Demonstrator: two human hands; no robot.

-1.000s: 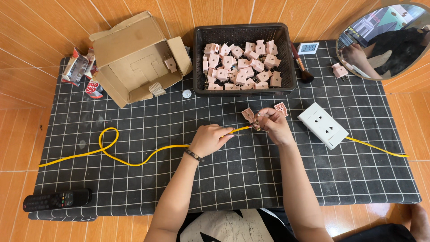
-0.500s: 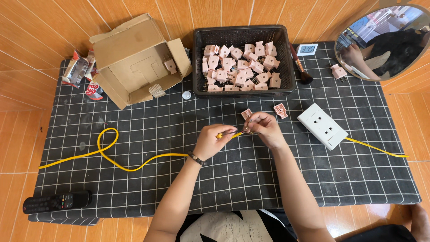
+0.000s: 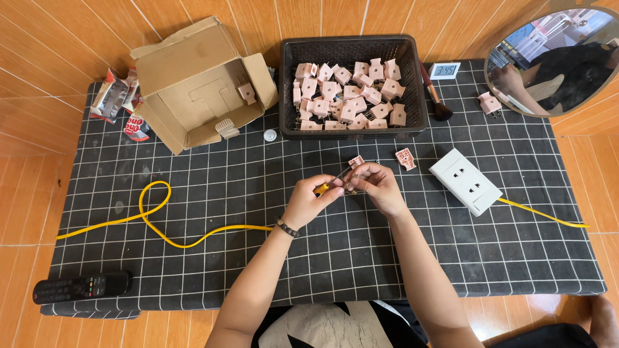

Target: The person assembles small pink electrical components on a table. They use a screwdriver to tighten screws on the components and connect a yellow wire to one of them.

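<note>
My left hand (image 3: 308, 201) pinches the yellow cable (image 3: 193, 240) close to its end, at the middle of the black grid mat (image 3: 335, 258). My right hand (image 3: 382, 188) meets it fingertip to fingertip and grips the cable's tip, where a small metal part shows; the fingers hide the detail. Just beyond the fingers, two pink plug pieces lie on the mat, one (image 3: 356, 161) almost touching my right hand, the other (image 3: 405, 158) a little to the right. The cable runs left in a loop.
A black basket (image 3: 351, 44) of several pink plugs stands at the back. Left of it are an open cardboard box (image 3: 193, 84) and snack packets (image 3: 119, 103). A white socket block (image 3: 465, 180) lies right, a remote (image 3: 80, 287) front left, a round mirror (image 3: 554, 58) back right.
Both hands have drawn slightly toward me and to the left, away from the two pink pieces, which stay where they were. The cable end remains between the fingers.
</note>
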